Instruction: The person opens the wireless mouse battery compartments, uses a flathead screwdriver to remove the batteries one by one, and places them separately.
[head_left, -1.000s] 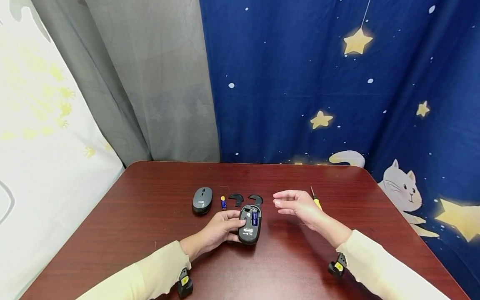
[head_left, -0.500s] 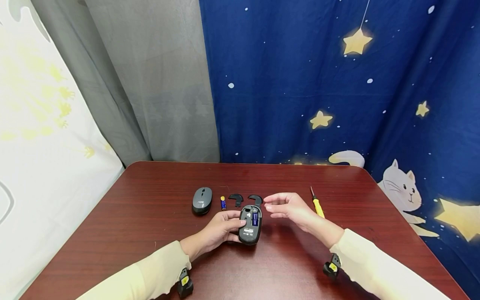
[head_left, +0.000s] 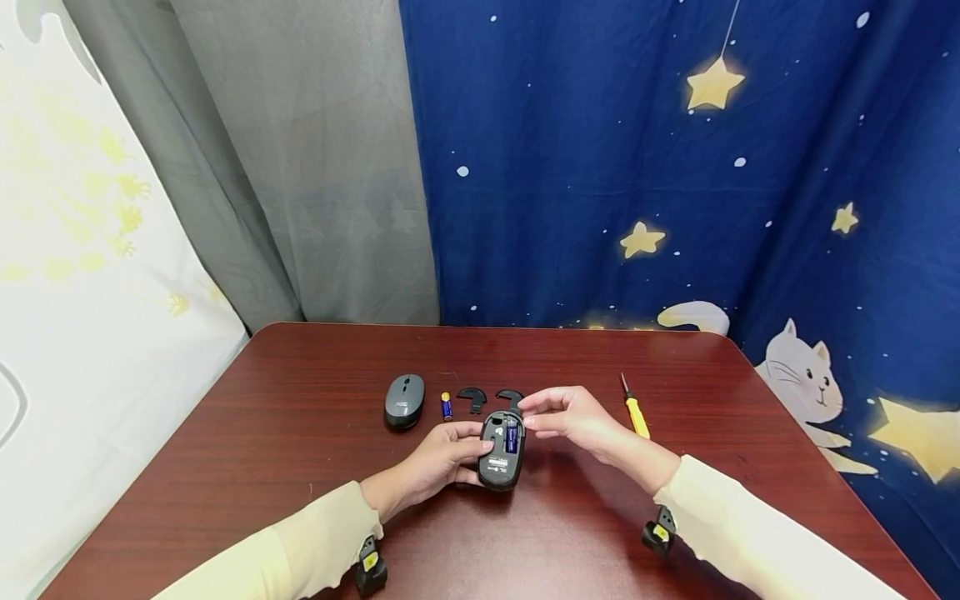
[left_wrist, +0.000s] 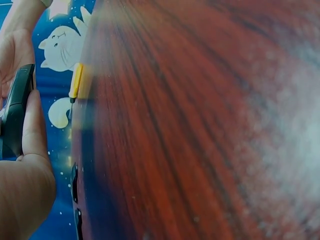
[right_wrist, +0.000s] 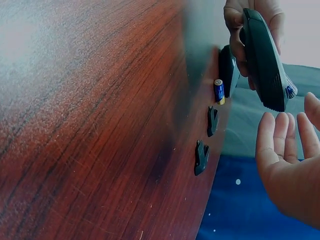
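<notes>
the grey mouse point(head_left: 404, 400) reads "aoc". left hand point(head_left: 442, 457) grips the upturned black mouse point(head_left: 501, 450) above the table point(head_left: 300, 450); right hand point(head_left: 570, 414), fingers relaxed and holding nothing, hovers beside its battery point(head_left: 512, 435).

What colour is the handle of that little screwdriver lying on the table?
Yellow. The screwdriver has a yellow handle with a dark tip, seen best in the head view.

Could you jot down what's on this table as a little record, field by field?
left hand: holds the upturned mouse
upturned mouse: battery bay open, blue battery inside
right hand: fingers loosely curled at the mouse's far end, holding nothing
second mouse: grey, upright on the table
loose battery: beside the grey mouse
two black covers: beyond the upturned mouse
screwdriver: yellow handle, right of the hands
</notes>
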